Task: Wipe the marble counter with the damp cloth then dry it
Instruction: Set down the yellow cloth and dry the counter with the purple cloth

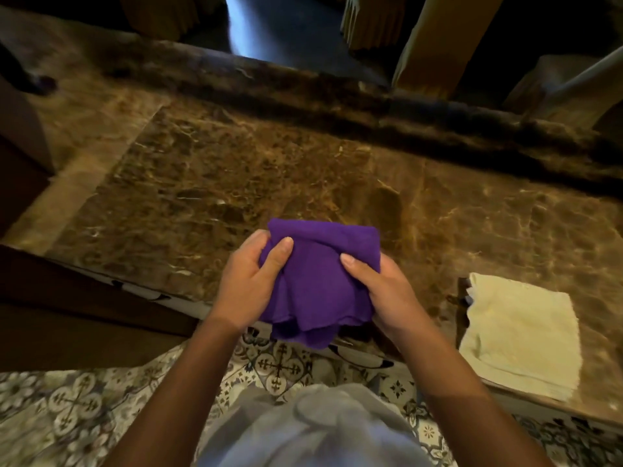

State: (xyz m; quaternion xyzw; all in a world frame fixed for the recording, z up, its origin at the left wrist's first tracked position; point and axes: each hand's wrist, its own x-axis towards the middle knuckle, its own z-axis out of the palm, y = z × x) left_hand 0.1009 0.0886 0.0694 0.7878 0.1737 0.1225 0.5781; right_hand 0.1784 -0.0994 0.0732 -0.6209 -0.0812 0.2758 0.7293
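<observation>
The brown marble desk (209, 183) fills most of the view, veined and glossy, with a raised darker ledge (303, 82) along its far edge; beyond that the room is dim and blurred (only pale upright shapes and a strip of bluish light can be made out). Below the near edge lies a patterned tile floor (67, 406). A folded cream towel (526, 335) rests at the desk's near right corner, its right side overhanging. The purple cloth (320, 281) is bunched above the near edge, held off the marble. The left grip (249, 284) and right grip (381, 288) both clutch it, thumbs on top, the other fingers hidden underneath.
</observation>
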